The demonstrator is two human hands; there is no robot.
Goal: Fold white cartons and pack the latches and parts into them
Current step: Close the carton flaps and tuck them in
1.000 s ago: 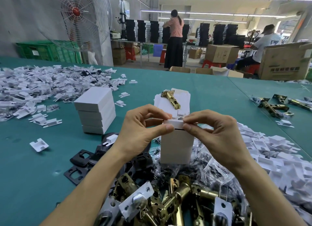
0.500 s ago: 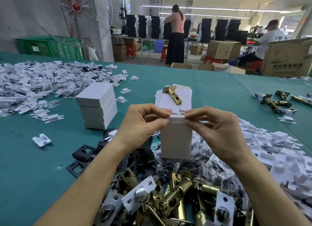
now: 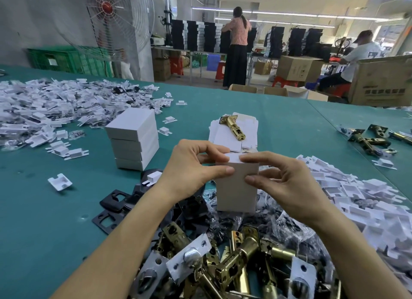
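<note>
Flap lower than a second ago. I see left grip and right grip both pinching the upright white carton, 12 o'clock of latch heap.

Honestly, nothing here reads cleanly. The big cardboard box at the far right has a row of dark printed characters on its side — too blurry to make out, possibly Chinese. The smaller brown box beyond the tabletop has a couple of small printed symbols, and the green crate wears a white label — unreadable from here.
</note>
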